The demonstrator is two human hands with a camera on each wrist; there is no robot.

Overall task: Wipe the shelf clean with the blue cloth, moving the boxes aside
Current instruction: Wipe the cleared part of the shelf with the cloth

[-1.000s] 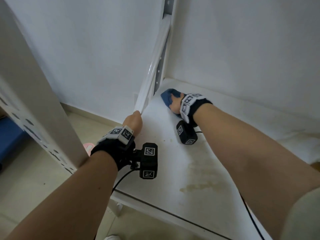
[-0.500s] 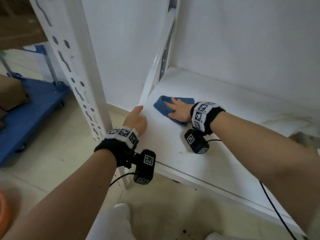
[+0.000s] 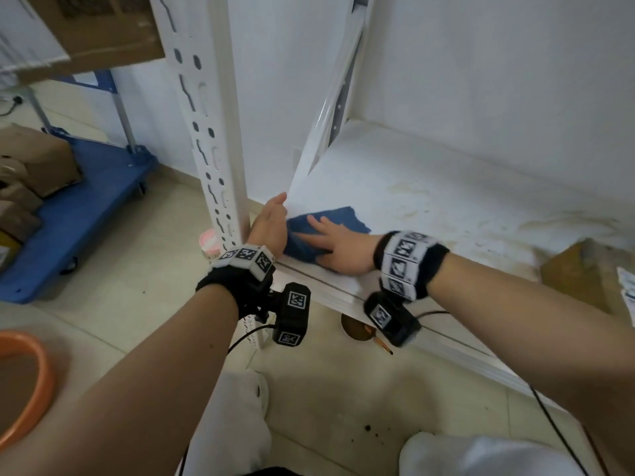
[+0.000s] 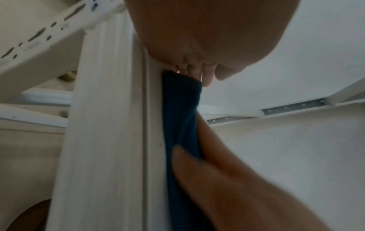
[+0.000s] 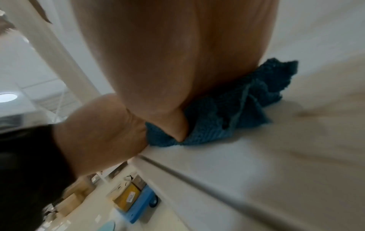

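The blue cloth (image 3: 338,217) lies bunched at the front left corner of the white shelf (image 3: 412,187). My right hand (image 3: 330,243) presses flat on it with straight fingers, the thumb lying along its near edge. My left hand (image 3: 271,221) stands on edge against the shelf's left front corner, beside the upright post (image 3: 206,132), its fingers extended and touching the cloth's end. In the left wrist view the cloth (image 4: 181,109) sits between both hands. In the right wrist view the cloth (image 5: 237,109) spreads from under the palm. A cardboard box (image 3: 577,269) sits on the shelf at the right.
Yellowish stains (image 3: 412,190) mark the shelf board toward the back wall. A blue cart (image 3: 86,201) with brown boxes (image 3: 37,159) stands on the floor to the left. An orange basin rim (image 3: 27,383) is at the lower left. A brown object (image 3: 354,328) lies under the shelf's front edge.
My right hand has dragged the cloth from the back left corner forward to the front left corner. My left hand slid along the side rail to the front corner.
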